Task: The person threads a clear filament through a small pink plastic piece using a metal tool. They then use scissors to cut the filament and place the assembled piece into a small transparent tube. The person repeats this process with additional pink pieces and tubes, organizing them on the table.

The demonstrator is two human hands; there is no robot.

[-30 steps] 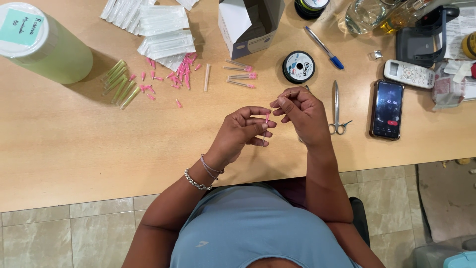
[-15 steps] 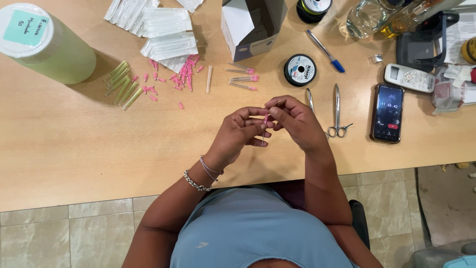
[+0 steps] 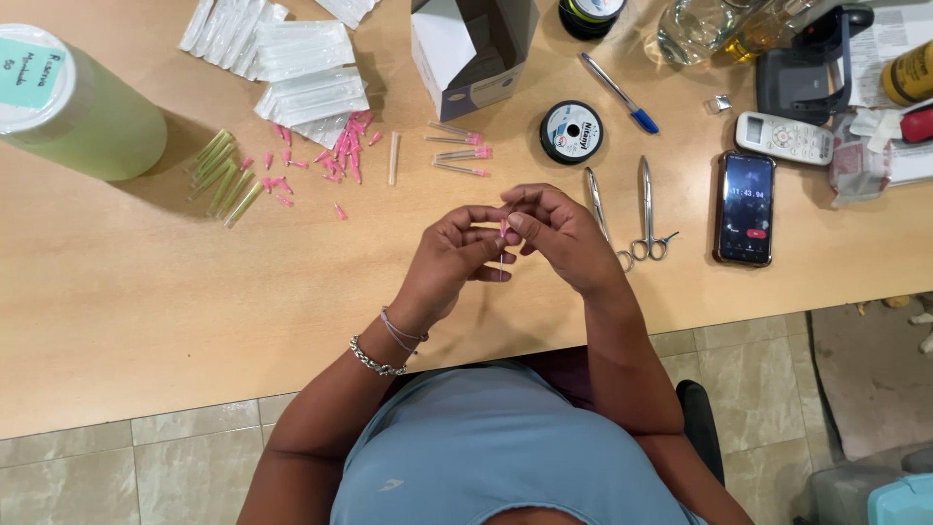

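Observation:
My left hand and my right hand meet over the wooden table, fingertips pinching one thin needle with a pink hub held upright between them. Just beyond the hands lie three more capped needles with pink hubs. A scatter of small pink caps lies to the left of those. Right of my right hand lie metal scissors-type forceps and a second slim metal tool.
A black thread spool, an open cardboard box, white sealed packets, greenish tubes, a large pale green container, a blue pen, a phone, a remote and glass bottles surround the hands.
The right hand has drawn in from the right to meet the left hand more closely around the needle. The view has shifted slightly.

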